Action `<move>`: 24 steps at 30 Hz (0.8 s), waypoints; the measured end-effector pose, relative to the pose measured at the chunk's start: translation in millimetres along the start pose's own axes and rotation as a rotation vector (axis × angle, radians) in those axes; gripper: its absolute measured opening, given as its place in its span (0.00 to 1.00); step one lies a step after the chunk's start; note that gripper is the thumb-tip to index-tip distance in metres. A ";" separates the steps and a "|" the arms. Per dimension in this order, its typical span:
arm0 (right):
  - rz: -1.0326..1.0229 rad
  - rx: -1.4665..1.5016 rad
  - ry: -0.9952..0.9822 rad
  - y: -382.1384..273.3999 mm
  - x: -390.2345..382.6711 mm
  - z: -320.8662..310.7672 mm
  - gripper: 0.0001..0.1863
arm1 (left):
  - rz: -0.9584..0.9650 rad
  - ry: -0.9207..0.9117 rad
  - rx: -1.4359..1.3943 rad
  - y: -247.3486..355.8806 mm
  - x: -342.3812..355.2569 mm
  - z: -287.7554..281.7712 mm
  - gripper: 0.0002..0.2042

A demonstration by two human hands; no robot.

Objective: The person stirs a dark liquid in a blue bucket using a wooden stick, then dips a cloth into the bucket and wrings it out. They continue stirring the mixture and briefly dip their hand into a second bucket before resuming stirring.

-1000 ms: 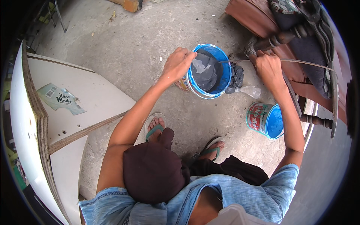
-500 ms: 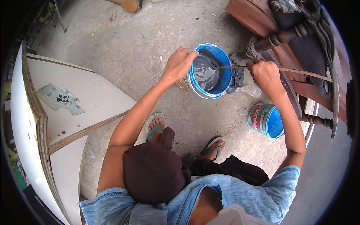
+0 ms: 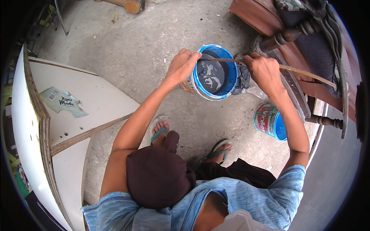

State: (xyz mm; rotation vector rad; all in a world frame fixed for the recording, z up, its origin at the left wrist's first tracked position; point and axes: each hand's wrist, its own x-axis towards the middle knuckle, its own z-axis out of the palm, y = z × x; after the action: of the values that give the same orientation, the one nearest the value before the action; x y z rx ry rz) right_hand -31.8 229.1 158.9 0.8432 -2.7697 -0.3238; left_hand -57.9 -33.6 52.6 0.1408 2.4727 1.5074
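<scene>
My left hand point(image 3: 182, 66) is closed on the near-left rim of a blue paint bucket point(image 3: 232, 74). Thick dark grey paint point(image 3: 208, 71) fills the lower part of this bucket, with glossy patches on its surface. In my right hand point(image 3: 263, 72) is a long thin wooden stick point(image 3: 302, 72), lying almost level across the bucket's mouth. Its paint-darkened end reaches the rim beside my left fingers, while the bare end sticks out to the right. Whether that dark end touches the rim or my fingers is hard to make out.
A smaller blue-lined paint can point(image 3: 266, 118) lies tilted behind my right forearm. Crumpled dark plastic point(image 3: 243, 79) sits against the bucket. Carved wooden furniture with brown upholstery point(image 3: 296, 57) crowds the right. A white board structure point(image 3: 84, 88) stands at left on the concrete floor.
My right hand has moved left and slightly up, bringing the stick's dark end out of the paint to the rim beside my left hand. My left hand keeps its hold.
</scene>
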 end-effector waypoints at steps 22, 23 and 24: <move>0.075 -0.045 -0.227 -3.7 -27.8 -3.3 0.03 | -0.010 0.003 0.000 -4.7 -5.1 2.1 0.29; 0.046 -0.032 -0.264 -3.5 -31.2 -9.1 0.03 | -0.013 -0.002 0.000 -6.9 -3.7 1.5 0.30; 0.023 0.003 -0.286 -5.1 -31.6 -16.5 0.03 | -0.020 -0.007 0.000 -8.1 -3.6 0.3 0.30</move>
State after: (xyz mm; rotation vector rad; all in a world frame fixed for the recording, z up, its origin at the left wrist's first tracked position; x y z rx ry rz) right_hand 1.0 240.6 168.4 0.8227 -3.0397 -0.4697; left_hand -54.0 -37.8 45.8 0.1206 2.4612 1.4966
